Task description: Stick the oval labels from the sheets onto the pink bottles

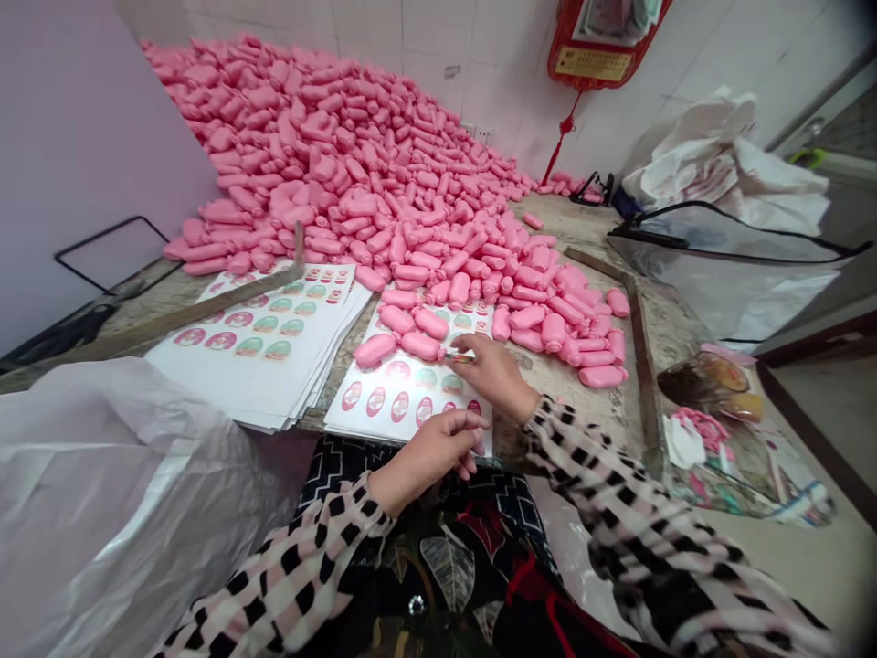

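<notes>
Nearest of all is a lap in dark cloth with leaf shapes, and two sleeves with black, white and pink checks. A big see-through plastic bag (102,493) hangs off the near left edge of the counter (548,375).

The left hand (438,450) is at the near edge of the counter, curled in, with its fingertips on the near edge of a sticker sheet (404,388). I cannot tell if it pinches anything. Just past it, the right hand (490,370) rests on the same sheet. Its thumb and finger are pinched together on a small sticker (458,358). The two hands are near each other but do not touch.

The sheet lies flat and has rows of oval stickers in pink and green. A few pink pieces (401,340) lie on its far end. To the left is a thick stack of sheets (267,343) with a long wooden stick (171,318) lying across it.

On the near right edge sits a crumpled bag of scraps (726,429).

Farther back, a huge pile of pink pieces (356,174) covers the far left corner and climbs up the wall. At the far right are white bags (719,164), and a red hanging (596,46) is on the tiled wall.
</notes>
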Tool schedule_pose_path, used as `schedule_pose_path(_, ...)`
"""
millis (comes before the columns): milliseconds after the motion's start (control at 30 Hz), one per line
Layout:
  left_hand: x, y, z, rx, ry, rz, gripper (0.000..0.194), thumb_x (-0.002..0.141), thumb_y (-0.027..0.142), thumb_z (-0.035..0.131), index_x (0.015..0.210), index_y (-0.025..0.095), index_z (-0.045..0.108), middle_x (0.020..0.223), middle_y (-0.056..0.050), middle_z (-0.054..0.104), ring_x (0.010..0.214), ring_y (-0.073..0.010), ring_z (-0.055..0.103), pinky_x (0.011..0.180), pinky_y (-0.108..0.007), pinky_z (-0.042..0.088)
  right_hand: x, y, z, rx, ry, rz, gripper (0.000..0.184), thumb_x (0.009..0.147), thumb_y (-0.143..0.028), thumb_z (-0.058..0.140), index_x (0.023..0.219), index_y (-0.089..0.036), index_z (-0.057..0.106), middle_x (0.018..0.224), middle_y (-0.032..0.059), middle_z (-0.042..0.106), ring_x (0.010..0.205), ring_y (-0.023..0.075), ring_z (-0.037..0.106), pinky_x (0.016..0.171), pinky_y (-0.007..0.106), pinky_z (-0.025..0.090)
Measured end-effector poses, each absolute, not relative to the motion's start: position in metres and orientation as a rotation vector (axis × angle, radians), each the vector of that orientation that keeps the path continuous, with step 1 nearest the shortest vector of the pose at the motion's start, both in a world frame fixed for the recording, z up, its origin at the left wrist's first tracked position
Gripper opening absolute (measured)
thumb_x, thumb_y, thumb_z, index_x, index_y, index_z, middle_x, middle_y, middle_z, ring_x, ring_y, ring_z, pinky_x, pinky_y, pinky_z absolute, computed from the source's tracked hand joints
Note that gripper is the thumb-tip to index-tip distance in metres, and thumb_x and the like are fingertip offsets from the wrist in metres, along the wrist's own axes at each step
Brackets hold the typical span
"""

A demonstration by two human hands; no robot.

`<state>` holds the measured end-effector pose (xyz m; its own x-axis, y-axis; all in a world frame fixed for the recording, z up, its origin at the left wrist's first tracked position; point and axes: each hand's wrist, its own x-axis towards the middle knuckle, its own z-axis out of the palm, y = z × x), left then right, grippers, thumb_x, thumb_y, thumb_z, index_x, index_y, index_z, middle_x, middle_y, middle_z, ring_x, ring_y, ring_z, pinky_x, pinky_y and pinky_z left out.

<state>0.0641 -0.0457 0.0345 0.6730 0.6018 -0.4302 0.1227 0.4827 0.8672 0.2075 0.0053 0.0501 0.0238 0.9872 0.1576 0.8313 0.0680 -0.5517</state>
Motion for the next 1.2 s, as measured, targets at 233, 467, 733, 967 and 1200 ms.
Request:
schedule_pose_path(233,0.045,-0.034,0.042,1.28,1.006,0.581,0.026,0.081,0.028,0.044,0.101,0.016,0.056,0.074,-0.001,0.057,0.056,-0.0102,0.053,0.054,-0.025,0.045,0.197,0.015,0.047,-1.803,-1.954,0.435,0.027,0.076,-0.037,0.056,0.099,-0.023,0.057,0.093,0.002,0.063,0.079,0.017,0.056,0.065,0.026,0.037)
schedule_pose_path(467,0.041,-0.027,0.057,2.232,0.871,0.721,0.045,0.077,0.029,0.056,0.121,0.021,0.048,0.114,-0.006,0.056,0.108,-0.0228,0.047,0.093,-0.038,0.034,0.231,-0.057,0.077,-1.547,-1.679,1.091,0.018,0.074,-0.034,0.06,0.083,-0.019,0.059,0.075,-0.001,0.061,0.068,0.0126,0.053,0.064,0.024,0.04)
schedule_pose_path(733,0.048,-0.038,0.056,2.097,0.827,0.343,0.011,0.079,0.03,0.051,0.082,0.019,0.054,0.073,0.004,0.056,0.069,-0.0132,0.052,0.063,-0.024,0.039,0.24,-0.09,0.055,-1.605,-1.363,1.075,0.028,0.084,-0.043,0.046,0.1,-0.024,0.058,0.09,0.0009,0.061,0.08,0.0139,0.055,0.072,0.027,0.042)
schedule_pose_path(967,0.042,-0.048,0.047,2.531,0.872,0.17,0.032,0.081,0.026,0.047,0.111,0.022,0.054,0.126,-0.009,0.049,0.097,-0.0225,0.056,0.077,-0.034,0.044,0.232,-0.095,0.02,-2.074,-1.66,0.372,0.022,0.086,-0.035,0.044,0.09,-0.025,0.064,0.087,0.0018,0.061,0.081,0.0161,0.057,0.071,0.027,0.039)
schedule_pose_path(1200,0.047,-0.06,0.036,2.708,0.952,-0.079,0.053,0.079,0.028,0.051,0.13,0.03,0.04,0.143,-0.016,0.027,0.087,-0.0272,0.061,0.072,-0.04,0.046,0.222,-0.09,0.028,-2.196,-1.819,0.196,0.022,0.088,-0.035,0.042,0.089,-0.024,0.062,0.087,0.002,0.06,0.078,0.0152,0.056,0.063,0.026,0.034)
